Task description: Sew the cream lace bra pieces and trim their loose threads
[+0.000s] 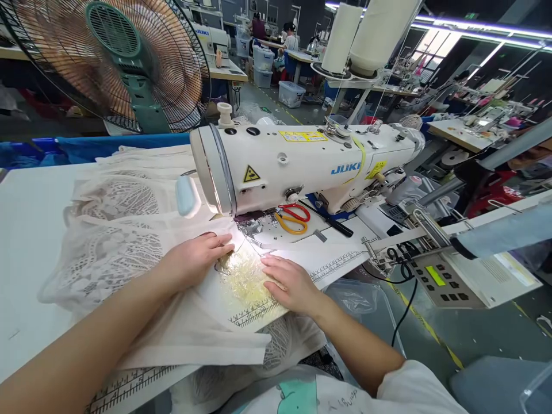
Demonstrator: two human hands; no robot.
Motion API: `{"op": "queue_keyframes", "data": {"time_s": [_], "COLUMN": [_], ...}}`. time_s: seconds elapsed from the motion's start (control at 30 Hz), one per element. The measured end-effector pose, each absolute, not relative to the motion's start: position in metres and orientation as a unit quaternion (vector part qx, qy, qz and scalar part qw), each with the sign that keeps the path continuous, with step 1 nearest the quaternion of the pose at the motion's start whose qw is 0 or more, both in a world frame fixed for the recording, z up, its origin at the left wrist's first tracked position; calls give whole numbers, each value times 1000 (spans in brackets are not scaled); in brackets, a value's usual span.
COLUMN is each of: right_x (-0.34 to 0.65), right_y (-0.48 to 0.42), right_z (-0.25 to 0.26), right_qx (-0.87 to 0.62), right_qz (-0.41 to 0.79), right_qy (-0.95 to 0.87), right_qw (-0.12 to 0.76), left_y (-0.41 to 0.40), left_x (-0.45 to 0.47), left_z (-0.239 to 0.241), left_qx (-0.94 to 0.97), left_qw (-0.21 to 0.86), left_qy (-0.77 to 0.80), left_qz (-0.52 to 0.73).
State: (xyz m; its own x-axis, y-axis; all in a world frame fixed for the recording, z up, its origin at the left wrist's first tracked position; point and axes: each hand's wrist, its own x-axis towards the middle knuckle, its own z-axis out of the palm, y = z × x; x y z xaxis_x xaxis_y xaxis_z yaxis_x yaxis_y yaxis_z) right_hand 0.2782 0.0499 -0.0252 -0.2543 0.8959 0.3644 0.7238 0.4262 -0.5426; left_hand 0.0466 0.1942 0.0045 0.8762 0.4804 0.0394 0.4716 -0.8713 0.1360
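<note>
A white JUKI sewing machine (302,167) stands on the white table (30,230). Cream lace fabric (121,230) spreads to the left of its needle area (250,227). My left hand (196,259) lies flat on the fabric, fingers stretched toward the needle. Just right of the brightly lit patch, my right hand (288,282) rests flat on the fabric edge, fingers together and extended. Neither hand grips anything.
Red and yellow scissors (293,218) and a black tool (334,223) lie on the machine bed. A control panel (448,279) sits at the right. A large fan (116,63) stands behind, thread cones (366,34) above. Other workers sit at distant tables.
</note>
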Motion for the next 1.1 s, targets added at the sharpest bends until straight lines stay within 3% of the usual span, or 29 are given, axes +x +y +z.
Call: {"op": "queue_keyframes", "data": {"time_s": [0.6,0.83,1.1], "right_x": [259,234,238], "right_y": [42,32,19], "right_z": [-17,-6,11], "right_qx": [-476,-445,-441], "right_qz": [114,97,50], "right_qy": [-803,-882,-895], "right_qw": [341,117,38], "left_y": [225,215,148], "left_x": [47,48,-18], "left_z": [8,14,29], "left_qx": [954,945,904], "left_qw": [53,30,-45], "left_qy": [294,326,423], "left_qz": [32,24,44]}}
